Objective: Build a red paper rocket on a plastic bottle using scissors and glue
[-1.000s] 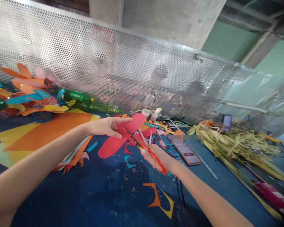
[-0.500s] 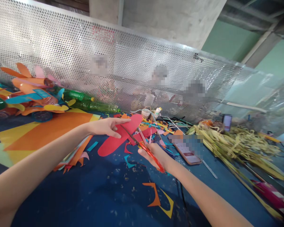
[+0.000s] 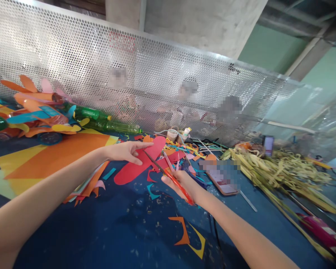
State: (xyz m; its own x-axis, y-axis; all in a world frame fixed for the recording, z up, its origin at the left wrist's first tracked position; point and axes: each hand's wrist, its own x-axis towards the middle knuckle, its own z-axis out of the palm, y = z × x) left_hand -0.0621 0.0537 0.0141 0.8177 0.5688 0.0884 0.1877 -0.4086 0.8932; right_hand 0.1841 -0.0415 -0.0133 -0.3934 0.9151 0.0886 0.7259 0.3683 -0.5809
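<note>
My left hand (image 3: 121,151) holds a long red paper shape (image 3: 132,168) with rounded ends, the index finger stretched along it and the thumb lower down. In my right hand (image 3: 189,184) is a pair of scissors (image 3: 178,185) with orange-red handles. The dark blade lies across the right side of the red paper, its tip near the left fingers. The blades look parted, one pointing up to the left. A second red paper piece (image 3: 170,160) is just behind the scissors. Blue and red offcuts lie below the blades on the blue table.
Colored paper sheets (image 3: 81,149) and a paper-covered bottle model (image 3: 42,112) occupy the left. A phone (image 3: 222,181) lies right of my right hand, beside dried leaf strips (image 3: 268,172). A perforated metal panel (image 3: 162,78) closes the back, with people visible behind it. Orange offcuts (image 3: 184,231) lie in front.
The red paper and my left hand have shifted very slightly left. My right hand and the scissors have moved a little left too.
</note>
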